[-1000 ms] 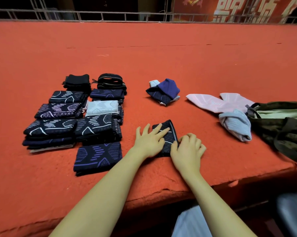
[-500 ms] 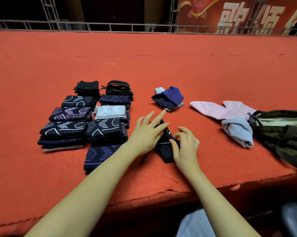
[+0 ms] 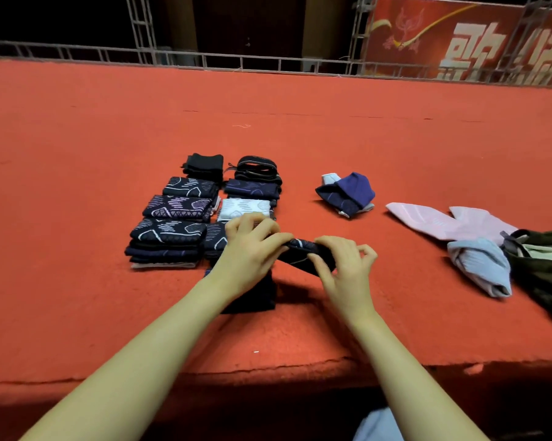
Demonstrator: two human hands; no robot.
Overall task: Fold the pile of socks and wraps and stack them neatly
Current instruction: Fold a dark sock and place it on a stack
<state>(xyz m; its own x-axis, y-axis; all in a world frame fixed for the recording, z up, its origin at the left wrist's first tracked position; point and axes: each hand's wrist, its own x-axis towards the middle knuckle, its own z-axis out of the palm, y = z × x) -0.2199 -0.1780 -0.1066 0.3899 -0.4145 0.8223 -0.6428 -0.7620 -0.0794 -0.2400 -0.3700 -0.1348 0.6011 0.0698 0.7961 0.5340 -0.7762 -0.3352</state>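
A folded dark patterned sock is lifted above the red carpeted platform, held between both hands. My left hand grips its left end and my right hand pinches its right end. Rows of folded dark patterned socks lie stacked to the left, with a white folded one among them. Under my left wrist another folded dark piece is partly hidden. Unfolded items lie to the right: a navy and blue bundle, pink socks and a light blue piece.
A dark olive bag sits at the right edge. The platform's front edge runs just below my forearms. A metal railing and a red banner stand at the back.
Both hands lifted the dark sock off the carpet, where they had pressed it flat, and carried it leftward toward the stacks. The camera tilted up slightly.
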